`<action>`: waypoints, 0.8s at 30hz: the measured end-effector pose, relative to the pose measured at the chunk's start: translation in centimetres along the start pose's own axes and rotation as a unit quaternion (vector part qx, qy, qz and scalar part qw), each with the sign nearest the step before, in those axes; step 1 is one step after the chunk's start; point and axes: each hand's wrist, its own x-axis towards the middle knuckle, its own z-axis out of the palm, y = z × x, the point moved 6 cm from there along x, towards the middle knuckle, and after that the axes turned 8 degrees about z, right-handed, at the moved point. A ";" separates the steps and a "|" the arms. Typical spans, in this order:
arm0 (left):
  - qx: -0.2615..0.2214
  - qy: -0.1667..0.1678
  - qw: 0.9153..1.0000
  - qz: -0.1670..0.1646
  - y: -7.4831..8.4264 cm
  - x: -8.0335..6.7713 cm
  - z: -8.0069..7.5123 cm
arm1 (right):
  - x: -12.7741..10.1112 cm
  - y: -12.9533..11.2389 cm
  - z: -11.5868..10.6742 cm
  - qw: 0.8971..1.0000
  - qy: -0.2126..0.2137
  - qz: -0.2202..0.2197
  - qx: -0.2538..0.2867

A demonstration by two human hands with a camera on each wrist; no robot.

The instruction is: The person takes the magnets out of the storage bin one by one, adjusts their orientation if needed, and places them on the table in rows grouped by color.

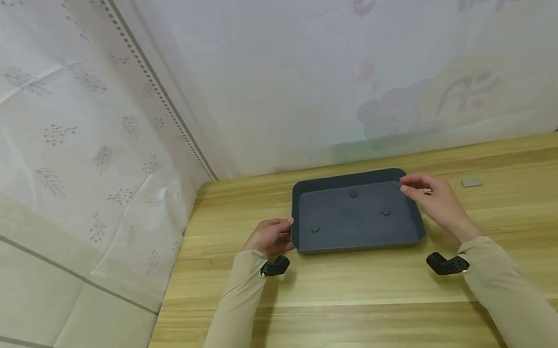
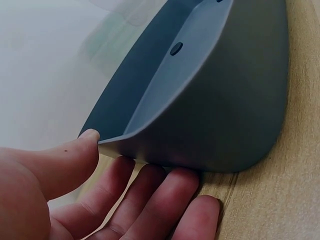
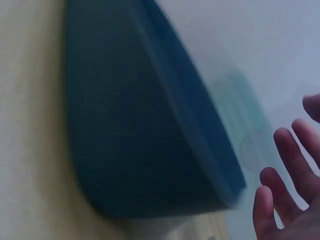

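A shallow dark blue-grey tray [image 1: 351,236] with rounded corners lies on the wooden table. On its floor are three small dark round discs, one of them a disc [image 2: 176,48] also seen in the left wrist view. My left hand [image 1: 271,236] pinches the tray's left side, thumb on the rim and fingers [image 2: 182,187] against the outer wall. By the right rim is my right hand [image 1: 436,199]. In the right wrist view, its fingers [image 3: 290,150] are spread and loosely bent beside the tray, apart from the wall, with nothing between them.
A small flat grey rectangle [image 1: 471,182] lies on the wooden table [image 1: 360,315] to the right of the tray. Behind the table hangs a pale printed curtain [image 1: 262,77], and another patterned sheet [image 1: 55,145] hangs at the left.
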 end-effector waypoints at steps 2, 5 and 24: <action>0.003 -0.004 1.000 -0.001 0.0 0.0 0.0 | -0.1 -0.1 1.0 0.999 -0.013 -0.018 -0.034; 0.005 -0.006 1.000 -0.001 0.0 -0.1 0.0 | -0.1 0.0 2.0 0.996 -0.032 -0.041 -0.078; 0.009 -0.010 1.000 0.005 0.1 -0.6 0.0 | 0.3 0.1 4.6 0.952 -0.073 -0.122 -0.272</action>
